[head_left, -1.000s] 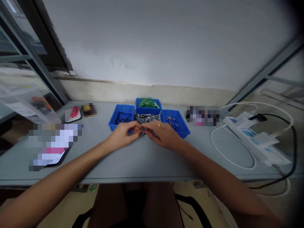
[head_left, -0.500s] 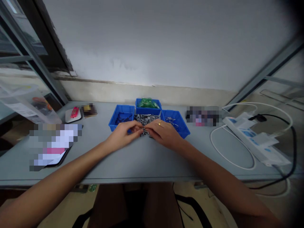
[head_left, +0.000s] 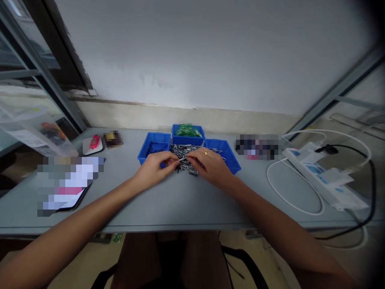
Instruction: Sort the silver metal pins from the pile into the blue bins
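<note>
A thin silvery metal pin (head_left: 183,159) spans the gap between my two hands, low over the pile. My left hand (head_left: 156,165) pinches its left end between thumb and fingers. On the other end, the fingertips of my right hand (head_left: 212,166), which wears a ring, are closed. Beneath them a loose pile of small metal pins (head_left: 190,170) lies on the table, some pieces dark. Left of the pile, a blue bin (head_left: 143,149) holds dark thin pieces. Another blue bin (head_left: 232,162), at the right, has a few silvery pins and is partly covered by my right hand.
Behind the pile stands a blue bin (head_left: 188,141) of green pieces. A blurred-out phone (head_left: 72,180) and a white item with a pink object (head_left: 94,141) lie left on the grey table (head_left: 180,208). At right sit a white power strip (head_left: 327,180) and looped cables.
My hands have drawn slightly apart, my right hand shifting a little right and up. The pin between them now shows more plainly, and more of the pile is uncovered.
</note>
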Demonstrator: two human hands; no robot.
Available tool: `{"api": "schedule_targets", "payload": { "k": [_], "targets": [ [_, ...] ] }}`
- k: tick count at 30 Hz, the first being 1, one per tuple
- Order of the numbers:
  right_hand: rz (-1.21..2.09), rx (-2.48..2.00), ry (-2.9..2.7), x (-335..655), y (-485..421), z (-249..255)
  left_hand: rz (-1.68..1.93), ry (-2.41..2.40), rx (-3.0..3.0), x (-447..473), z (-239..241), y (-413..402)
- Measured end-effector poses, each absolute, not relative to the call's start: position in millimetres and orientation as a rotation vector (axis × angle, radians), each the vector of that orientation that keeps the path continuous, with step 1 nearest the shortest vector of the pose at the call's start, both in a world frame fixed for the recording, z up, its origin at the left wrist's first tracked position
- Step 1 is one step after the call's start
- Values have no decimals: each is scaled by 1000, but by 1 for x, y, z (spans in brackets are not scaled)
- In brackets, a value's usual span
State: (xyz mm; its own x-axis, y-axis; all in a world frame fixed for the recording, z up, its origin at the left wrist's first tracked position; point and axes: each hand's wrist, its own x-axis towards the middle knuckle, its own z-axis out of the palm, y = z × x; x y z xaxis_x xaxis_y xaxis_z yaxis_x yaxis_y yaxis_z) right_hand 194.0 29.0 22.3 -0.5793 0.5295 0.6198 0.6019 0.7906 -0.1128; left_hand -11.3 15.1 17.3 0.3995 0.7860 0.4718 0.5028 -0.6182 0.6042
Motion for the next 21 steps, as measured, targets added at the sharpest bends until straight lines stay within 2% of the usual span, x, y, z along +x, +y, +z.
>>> {"api": "schedule_targets", "payload": {
  "k": [21],
  "targets": [
    [-144,-893,-2363,194,31,21,1160,1150,2275,-13,18,16]
  ]
}}
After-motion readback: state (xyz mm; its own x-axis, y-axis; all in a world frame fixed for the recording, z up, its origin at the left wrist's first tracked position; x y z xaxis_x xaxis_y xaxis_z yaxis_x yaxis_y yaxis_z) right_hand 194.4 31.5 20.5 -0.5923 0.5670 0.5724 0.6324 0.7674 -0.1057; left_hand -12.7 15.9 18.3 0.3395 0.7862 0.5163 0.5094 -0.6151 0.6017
